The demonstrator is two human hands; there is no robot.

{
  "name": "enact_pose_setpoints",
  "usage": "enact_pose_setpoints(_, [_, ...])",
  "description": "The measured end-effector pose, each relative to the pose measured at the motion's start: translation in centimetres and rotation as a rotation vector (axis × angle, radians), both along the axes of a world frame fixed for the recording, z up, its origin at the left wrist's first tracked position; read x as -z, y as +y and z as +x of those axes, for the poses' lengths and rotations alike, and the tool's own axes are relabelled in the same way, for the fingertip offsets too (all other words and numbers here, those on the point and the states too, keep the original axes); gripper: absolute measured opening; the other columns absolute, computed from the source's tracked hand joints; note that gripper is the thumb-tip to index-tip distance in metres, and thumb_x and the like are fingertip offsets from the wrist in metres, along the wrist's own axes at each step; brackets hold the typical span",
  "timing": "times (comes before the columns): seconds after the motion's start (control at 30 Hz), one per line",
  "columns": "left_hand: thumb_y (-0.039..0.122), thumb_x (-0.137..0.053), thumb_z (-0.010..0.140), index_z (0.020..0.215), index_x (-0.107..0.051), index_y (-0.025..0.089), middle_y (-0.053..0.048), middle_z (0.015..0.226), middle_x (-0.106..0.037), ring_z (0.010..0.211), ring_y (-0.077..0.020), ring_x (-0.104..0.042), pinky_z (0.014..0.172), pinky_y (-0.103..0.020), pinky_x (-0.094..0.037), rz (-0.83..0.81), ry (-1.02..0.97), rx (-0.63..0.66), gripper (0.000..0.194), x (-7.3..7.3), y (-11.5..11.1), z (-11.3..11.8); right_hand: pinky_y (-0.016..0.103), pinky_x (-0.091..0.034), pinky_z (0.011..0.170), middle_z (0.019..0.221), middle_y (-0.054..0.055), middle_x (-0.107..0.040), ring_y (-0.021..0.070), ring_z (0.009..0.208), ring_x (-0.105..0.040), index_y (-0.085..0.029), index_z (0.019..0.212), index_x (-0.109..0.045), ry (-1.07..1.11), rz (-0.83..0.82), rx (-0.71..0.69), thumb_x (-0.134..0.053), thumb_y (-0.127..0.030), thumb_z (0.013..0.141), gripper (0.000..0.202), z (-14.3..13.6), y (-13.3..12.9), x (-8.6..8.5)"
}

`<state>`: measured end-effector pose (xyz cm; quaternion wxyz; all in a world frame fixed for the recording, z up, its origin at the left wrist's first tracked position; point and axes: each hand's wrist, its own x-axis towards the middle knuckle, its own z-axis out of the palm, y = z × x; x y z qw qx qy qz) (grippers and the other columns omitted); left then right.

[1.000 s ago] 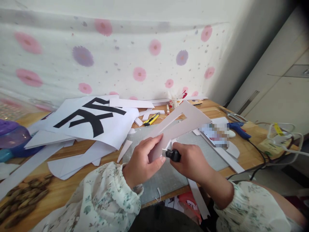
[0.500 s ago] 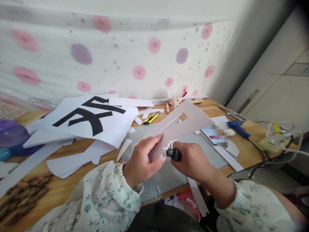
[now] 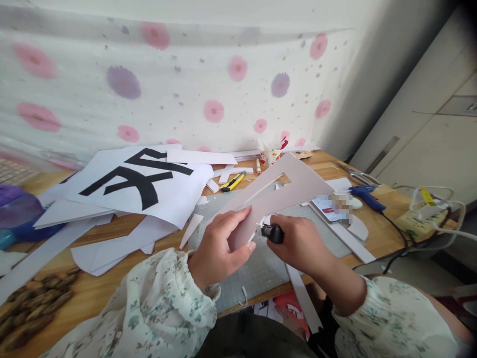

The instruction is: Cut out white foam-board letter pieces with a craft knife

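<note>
Left fingers (image 3: 243, 214) pinch white angular foam-like board (image 3: 278, 199), tilted, likely baring its edge | right fingers (image 3: 280, 222) grip black plastic-looking cutter (image 3: 275, 233)

My right fingers (image 3: 278, 222) hide most of the knife (image 3: 274, 233), and I cannot tell whether its blade touches the board (image 3: 276, 201). My left fingers (image 3: 241, 253) cover the board's near end. The phone (image 3: 321, 209) is partly blurred; the bottle (image 3: 24, 211), left, and cabinet (image 3: 421, 134), right, are cut off.
</note>
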<state>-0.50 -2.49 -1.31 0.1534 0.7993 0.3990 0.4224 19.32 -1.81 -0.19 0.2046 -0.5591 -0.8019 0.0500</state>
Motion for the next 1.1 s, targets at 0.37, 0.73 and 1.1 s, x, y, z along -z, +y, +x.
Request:
enact_pose_setpoints(0.37, [0.027, -0.062, 0.077, 0.128, -0.056, 0.009, -0.015, 0.122, -0.065, 0.108, -0.0260, -0.062, 0.094, -0.040, -0.051, 0.011, 0.025, -0.036, 0.054, 0.1, 0.1, 0.2, 0.027, -0.022, 0.053, 0.062, 0.003, -0.065, 0.0164, 0.055, -0.055, -0.021, 0.067, -0.051, -0.045, -0.012, -0.025, -0.052, -0.021, 0.070, 0.003, -0.4, -0.4, 0.0])
enact_pose_setpoints(0.73, [0.027, -0.063, 0.076, 0.127, -0.057, 0.007, -0.016, 0.120, -0.066, 0.106, -0.0264, -0.063, 0.091, -0.038, -0.052, 0.027, 0.039, -0.027, 0.054, 0.0, -0.1, 0.2, 0.028, -0.024, 0.054, 0.065, 0.007, -0.068, 0.0197, 0.059, -0.059, -0.020, 0.066, -0.052, -0.041, -0.016, 0.051, -0.052, -0.023, 0.070, 0.005, 0.2, 0.1, 0.1])
enact_pose_setpoints(1.1, [0.026, -0.063, 0.077, 0.126, -0.057, 0.006, -0.016, 0.119, -0.066, 0.106, -0.0267, -0.063, 0.091, -0.041, -0.052, 0.077, 0.056, -0.038, 0.053, 0.0, 0.0, 0.2, 0.027, -0.025, 0.055, 0.065, 0.006, -0.067, 0.0191, 0.059, -0.058, -0.021, 0.066, -0.050, -0.033, -0.042, 0.022, -0.051, -0.022, 0.070, 0.004, 0.2, 0.1, 0.0])
